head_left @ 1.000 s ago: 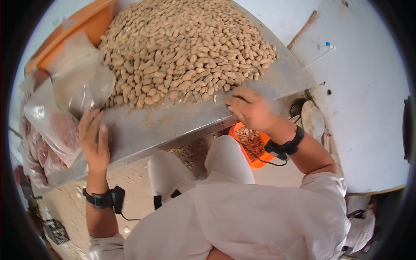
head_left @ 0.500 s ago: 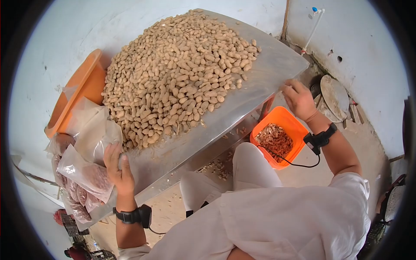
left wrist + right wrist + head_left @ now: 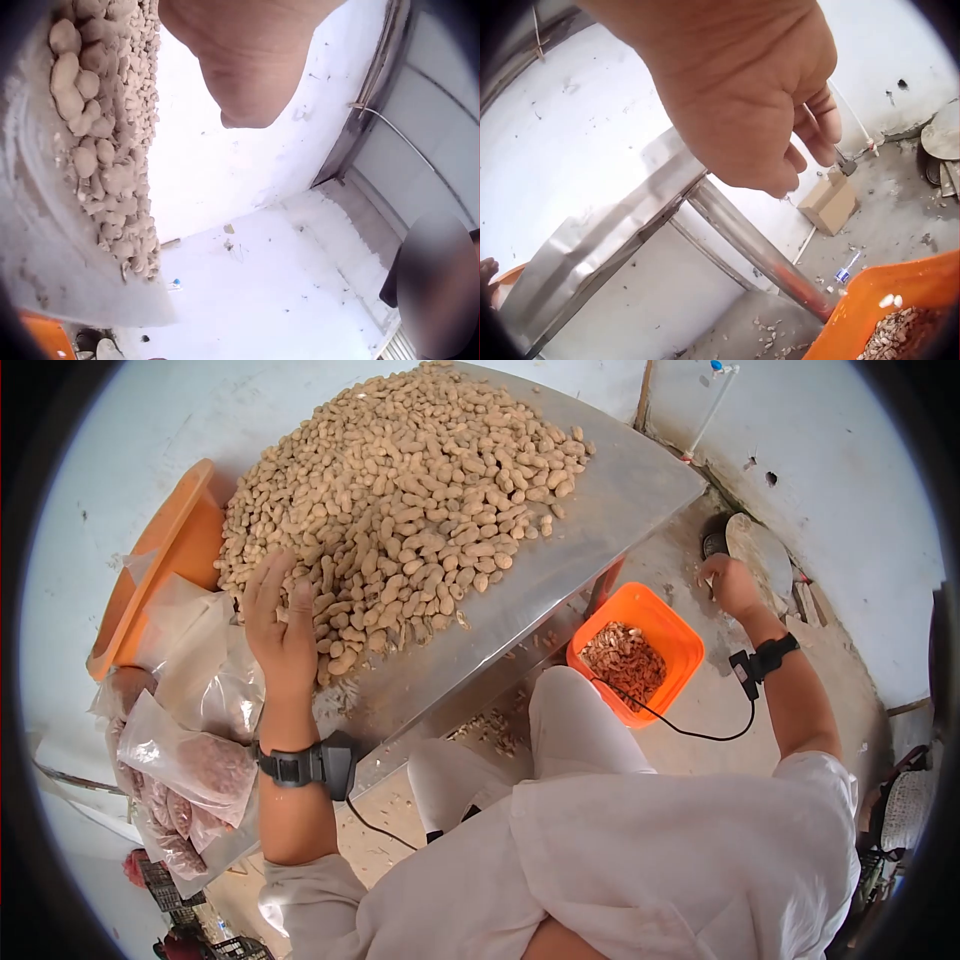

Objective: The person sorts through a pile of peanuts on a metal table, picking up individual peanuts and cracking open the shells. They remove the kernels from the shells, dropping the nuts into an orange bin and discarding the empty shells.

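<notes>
A large heap of unshelled peanuts (image 3: 420, 520) covers much of a metal table (image 3: 630, 475). My left hand (image 3: 280, 625) is at the heap's near left edge, fingers extended and overlapping the peanuts in the head view. In the left wrist view only the base of that hand (image 3: 247, 67) shows, with peanuts beside it. Past the table's right edge, my right hand (image 3: 737, 588) hangs above the floor, beyond an orange bucket (image 3: 690, 635). Its fingers (image 3: 825, 127) are loosely curled in the right wrist view, and nothing shows between them. Reddish and pale bits (image 3: 625, 660) lie in the bucket.
Left of the heap are an orange basin (image 3: 150, 585) tipped on its side and clear bags (image 3: 185, 755) of pinkish contents. Behind the right hand, a round board (image 3: 760, 555) leans by the wall. A cardboard box (image 3: 831, 206) sits on the floor near a table leg (image 3: 757, 240).
My left hand has moved forward from beside the bags to the peanuts. The right hand has gone from the table's front edge outward to the right, past the bucket. The head view has shifted.
</notes>
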`<control>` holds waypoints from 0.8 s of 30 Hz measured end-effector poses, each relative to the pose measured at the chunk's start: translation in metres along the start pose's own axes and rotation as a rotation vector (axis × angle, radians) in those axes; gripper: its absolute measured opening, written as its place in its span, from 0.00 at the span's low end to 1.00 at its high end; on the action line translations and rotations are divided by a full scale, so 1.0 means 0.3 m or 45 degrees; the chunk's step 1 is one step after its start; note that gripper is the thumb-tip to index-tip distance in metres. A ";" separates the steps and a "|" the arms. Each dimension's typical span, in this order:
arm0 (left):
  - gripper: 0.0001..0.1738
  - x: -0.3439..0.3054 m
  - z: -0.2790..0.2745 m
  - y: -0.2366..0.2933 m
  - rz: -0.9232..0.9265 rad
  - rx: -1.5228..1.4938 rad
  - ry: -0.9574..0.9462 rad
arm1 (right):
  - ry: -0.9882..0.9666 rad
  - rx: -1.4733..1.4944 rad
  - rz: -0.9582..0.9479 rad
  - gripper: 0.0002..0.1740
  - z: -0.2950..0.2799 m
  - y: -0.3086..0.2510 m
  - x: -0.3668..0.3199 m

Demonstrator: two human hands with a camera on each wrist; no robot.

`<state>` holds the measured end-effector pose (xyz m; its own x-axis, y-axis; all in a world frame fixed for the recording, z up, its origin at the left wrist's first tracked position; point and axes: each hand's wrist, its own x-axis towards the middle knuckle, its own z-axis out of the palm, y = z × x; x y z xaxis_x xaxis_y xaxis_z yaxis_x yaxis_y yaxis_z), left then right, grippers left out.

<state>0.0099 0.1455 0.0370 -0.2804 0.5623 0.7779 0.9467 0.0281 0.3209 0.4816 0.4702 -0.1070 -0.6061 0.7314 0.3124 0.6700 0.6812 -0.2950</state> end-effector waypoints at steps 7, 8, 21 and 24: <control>0.19 -0.038 0.010 -0.027 -0.193 -0.303 0.088 | 0.446 0.229 0.127 0.10 -0.144 -0.268 0.140; 0.19 -0.034 0.006 -0.015 -0.250 -0.418 0.107 | 0.522 0.339 0.028 0.11 -0.158 -0.329 0.174; 0.17 -0.078 0.043 -0.083 -0.085 -0.208 -0.187 | -0.011 0.101 -0.839 0.17 -0.128 -0.997 0.692; 0.17 -0.081 0.041 -0.080 -0.055 -0.220 -0.211 | -0.141 -0.010 -0.662 0.15 -0.050 -1.028 0.848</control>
<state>-0.0041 0.1412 0.0037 -0.2767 0.6921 0.6666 0.8892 -0.0787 0.4508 0.1272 0.4457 0.0769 -0.9005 0.2963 0.3181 0.2718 0.9548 -0.1200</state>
